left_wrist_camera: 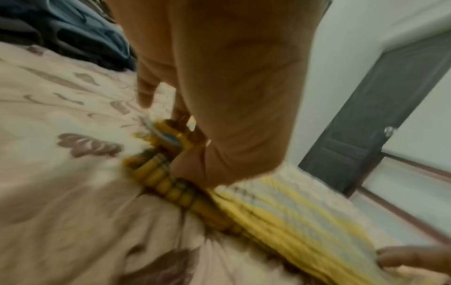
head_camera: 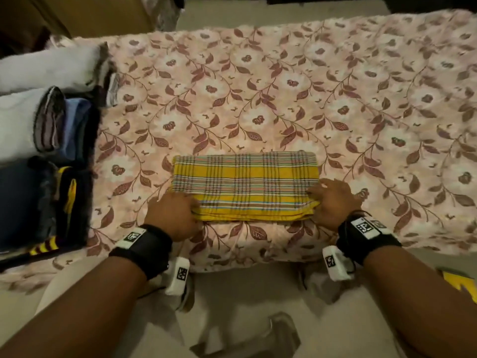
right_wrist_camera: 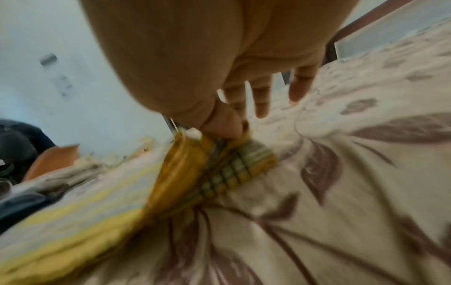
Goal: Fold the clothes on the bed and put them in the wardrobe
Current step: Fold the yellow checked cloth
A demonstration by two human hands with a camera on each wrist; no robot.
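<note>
Under both hands, a wide bed (head_camera: 335, 81) spread with a pink flowered cover (head_camera: 258, 99), stretching far past the fingertips. Out beyond the left hand, at the bed's left side, a row of folded clothes (head_camera: 46, 120): pale rolls farthest off, blue and grey pieces in the middle, dark ones with yellow stripes nearest. Between the two hands, flat on the cover near the front edge, a yellow checked cloth (head_camera: 245, 184), folded into a long rectangle with several layers showing along its near edge. Left hand (head_camera: 173, 213) clamped on the cloth's near left corner, thumb on top, fingers tucked under the bunched layers. Right hand (head_camera: 333, 200) pinching the near right corner between thumb and forefinger, the other fingers (right_wrist_camera: 261, 100) spread loose over the cover. Black straps with white marker blocks on both wrists. Far edge of the cloth lying flat, free of either hand.
</note>
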